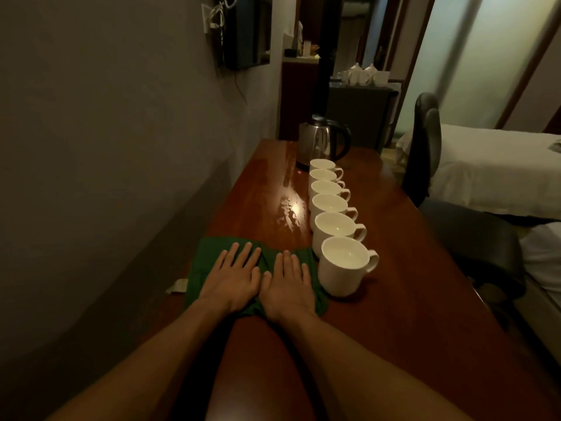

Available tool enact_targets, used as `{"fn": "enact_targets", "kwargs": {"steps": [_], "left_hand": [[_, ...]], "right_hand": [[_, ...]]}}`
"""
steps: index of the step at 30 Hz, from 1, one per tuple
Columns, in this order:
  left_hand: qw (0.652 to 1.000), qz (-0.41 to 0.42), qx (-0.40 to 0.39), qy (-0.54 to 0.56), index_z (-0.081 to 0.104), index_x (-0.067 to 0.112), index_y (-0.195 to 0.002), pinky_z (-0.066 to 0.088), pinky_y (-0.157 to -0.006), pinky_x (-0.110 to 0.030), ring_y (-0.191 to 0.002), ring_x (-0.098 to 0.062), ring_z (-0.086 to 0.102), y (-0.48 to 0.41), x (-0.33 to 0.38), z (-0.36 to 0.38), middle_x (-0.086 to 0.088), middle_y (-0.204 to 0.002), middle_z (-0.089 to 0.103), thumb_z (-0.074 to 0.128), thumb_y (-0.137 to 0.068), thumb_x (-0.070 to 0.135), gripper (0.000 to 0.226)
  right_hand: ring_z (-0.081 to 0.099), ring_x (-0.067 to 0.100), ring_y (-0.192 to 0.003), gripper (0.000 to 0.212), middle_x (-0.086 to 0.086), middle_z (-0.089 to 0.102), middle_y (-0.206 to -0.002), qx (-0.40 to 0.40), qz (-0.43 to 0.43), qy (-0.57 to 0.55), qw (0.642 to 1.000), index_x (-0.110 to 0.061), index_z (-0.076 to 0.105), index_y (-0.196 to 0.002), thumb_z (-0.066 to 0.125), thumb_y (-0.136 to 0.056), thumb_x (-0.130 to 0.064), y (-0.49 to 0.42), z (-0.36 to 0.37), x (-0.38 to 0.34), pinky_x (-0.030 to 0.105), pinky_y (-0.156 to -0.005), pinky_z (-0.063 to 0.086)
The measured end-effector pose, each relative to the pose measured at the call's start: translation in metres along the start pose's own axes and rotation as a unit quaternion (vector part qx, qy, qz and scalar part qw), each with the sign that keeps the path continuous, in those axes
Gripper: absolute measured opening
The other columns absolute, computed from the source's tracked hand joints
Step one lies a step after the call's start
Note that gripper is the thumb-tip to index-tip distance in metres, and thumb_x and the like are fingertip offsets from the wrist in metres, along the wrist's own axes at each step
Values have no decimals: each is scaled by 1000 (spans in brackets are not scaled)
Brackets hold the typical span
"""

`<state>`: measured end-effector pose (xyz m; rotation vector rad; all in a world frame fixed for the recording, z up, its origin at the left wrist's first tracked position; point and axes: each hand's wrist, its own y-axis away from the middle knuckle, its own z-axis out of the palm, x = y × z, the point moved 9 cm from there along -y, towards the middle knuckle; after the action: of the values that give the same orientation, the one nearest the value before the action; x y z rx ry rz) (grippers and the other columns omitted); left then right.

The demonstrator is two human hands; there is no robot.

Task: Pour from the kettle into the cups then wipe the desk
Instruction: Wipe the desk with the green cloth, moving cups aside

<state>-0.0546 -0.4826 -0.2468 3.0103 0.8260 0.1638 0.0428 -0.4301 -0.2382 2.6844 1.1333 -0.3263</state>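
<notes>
A green cloth (206, 265) lies flat on the brown wooden desk (394, 268). My left hand (235, 278) and my right hand (288, 284) press palm-down on it side by side, fingers spread. Right of the cloth, several white cups (343, 268) stand in a row running away from me, handles to the right. A steel kettle (321, 142) with a black handle sits on its base at the far end of the row. Water (288, 211) glistens on the desk left of the cups, beyond the cloth.
A grey wall runs along the desk's left edge. A black office chair (425, 153) stands right of the desk, with a white bed (498, 168) behind it. A small paper scrap (177, 285) lies at the cloth's left edge.
</notes>
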Motion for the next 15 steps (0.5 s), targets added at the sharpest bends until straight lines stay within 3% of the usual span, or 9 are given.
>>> {"fn": "enact_targets", "kwargs": {"steps": [4,6,9,13,15], "left_hand": [[1000,1,0,5,-3,26,-161,-6,-125,-41,-154,-19,-15,19,8,3,2,-168,-11,9,-106,45,59],[1000,2,3,6,-4,28,-161,-6,-125,-40,-154,-19,-16,28,12,3,3,-168,-12,0,-99,52,67],[1000,13,-6,-10,-7,29,-160,-7,-125,-41,-153,-20,-18,39,17,6,3,-168,-15,-7,-93,59,73],[999,39,-15,-25,-10,30,-160,-8,-125,-42,-153,-21,-20,55,25,10,4,-167,-18,-6,-88,62,78],[999,41,-1,-2,-8,35,-159,-9,-125,-39,-153,-18,-19,66,29,8,7,-167,-15,-13,-83,66,83]], "right_hand": [[-5,23,-154,60,10,-3,-167,4,-21,-6,1000,-8,3,-159,16,-107,-35,18,-3,1,40,-125,-3],[16,26,-151,54,14,21,-163,36,-48,-6,998,-5,23,-154,28,-106,-29,30,-15,-2,38,-123,15],[46,24,-126,35,9,52,-135,120,-133,-47,983,-11,50,-135,43,-102,-22,57,-39,-14,36,-97,44],[56,23,-101,25,6,59,-111,262,-214,-76,938,-13,59,-117,55,-94,-22,93,-83,-24,35,-80,51],[56,20,-101,36,4,59,-114,323,-205,-69,921,-16,57,-122,63,-90,-30,103,-109,-13,34,-84,51]]}}
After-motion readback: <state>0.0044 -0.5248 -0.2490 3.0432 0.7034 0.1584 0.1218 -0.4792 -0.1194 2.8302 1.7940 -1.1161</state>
